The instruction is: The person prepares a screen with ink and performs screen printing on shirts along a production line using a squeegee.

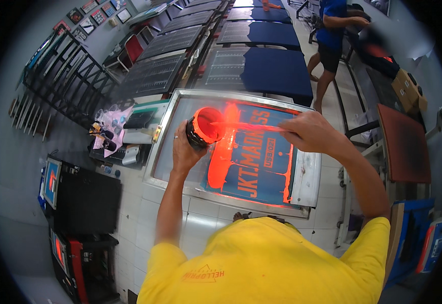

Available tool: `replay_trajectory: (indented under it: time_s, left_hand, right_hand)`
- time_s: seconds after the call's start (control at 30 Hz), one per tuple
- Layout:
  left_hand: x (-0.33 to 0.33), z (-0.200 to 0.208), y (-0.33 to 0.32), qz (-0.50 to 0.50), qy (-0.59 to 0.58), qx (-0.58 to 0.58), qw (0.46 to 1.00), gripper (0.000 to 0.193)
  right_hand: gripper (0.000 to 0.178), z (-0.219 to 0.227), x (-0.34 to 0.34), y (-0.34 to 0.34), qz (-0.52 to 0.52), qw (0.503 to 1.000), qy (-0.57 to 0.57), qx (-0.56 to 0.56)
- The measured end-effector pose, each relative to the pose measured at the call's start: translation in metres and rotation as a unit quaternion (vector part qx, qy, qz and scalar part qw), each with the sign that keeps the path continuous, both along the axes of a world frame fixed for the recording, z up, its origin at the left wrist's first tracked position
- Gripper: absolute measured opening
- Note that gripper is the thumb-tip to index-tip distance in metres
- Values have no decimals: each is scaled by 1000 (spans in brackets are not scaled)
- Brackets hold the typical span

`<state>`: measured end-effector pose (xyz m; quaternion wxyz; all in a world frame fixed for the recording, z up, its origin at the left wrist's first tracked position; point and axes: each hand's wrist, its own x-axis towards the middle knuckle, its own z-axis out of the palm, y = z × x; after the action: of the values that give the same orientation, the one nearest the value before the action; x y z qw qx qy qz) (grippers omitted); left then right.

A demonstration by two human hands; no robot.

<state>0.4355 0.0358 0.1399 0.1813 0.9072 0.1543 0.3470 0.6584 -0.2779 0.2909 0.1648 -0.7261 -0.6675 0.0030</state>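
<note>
My left hand [183, 149] is closed around a black tub [195, 138] tilted over a screen-printing frame [156, 152]. Bright orange-red ink coats the tub's inside and rim. Gripped in my right hand [309, 133] is an ink-covered stick [254, 126], perhaps a spatula; its tip reaches the tub's mouth. Below them, a thick band of orange-red ink [222, 159] lies across the mesh beside the blue stencil [276, 175] with its lettering. Thin ink streaks run along the stencil's edges. Fingers of both hands are wrapped round what they hold.
Rows of printing pallets [276, 71], some covered with dark blue cloth, stretch away ahead. Another person in a blue shirt [330, 33] stands at the far right. A black rack [68, 76] and a cluttered side shelf [114, 131] are on the left. A brown board [403, 144] stands right.
</note>
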Motion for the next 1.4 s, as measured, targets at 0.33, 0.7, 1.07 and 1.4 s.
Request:
replay_trajectory:
  time_s: [0.33,0.7,1.07,1.4]
  left_hand:
    - [-3,6,5,-39,-11,119,992,104]
    - [-8,13,13,-66,-32,209,975,101]
    - [-2,21,9,-77,-41,245,966,91]
    - [6,10,0,-53,-77,199,976,93]
  right_hand:
    - [27,-27,-4,70,-92,981,-56,-162]
    - [34,-69,-9,62,-104,912,312,-244]
    - [34,-96,-26,38,-87,713,646,-257]
    - [36,-130,-62,21,-5,425,881,-206]
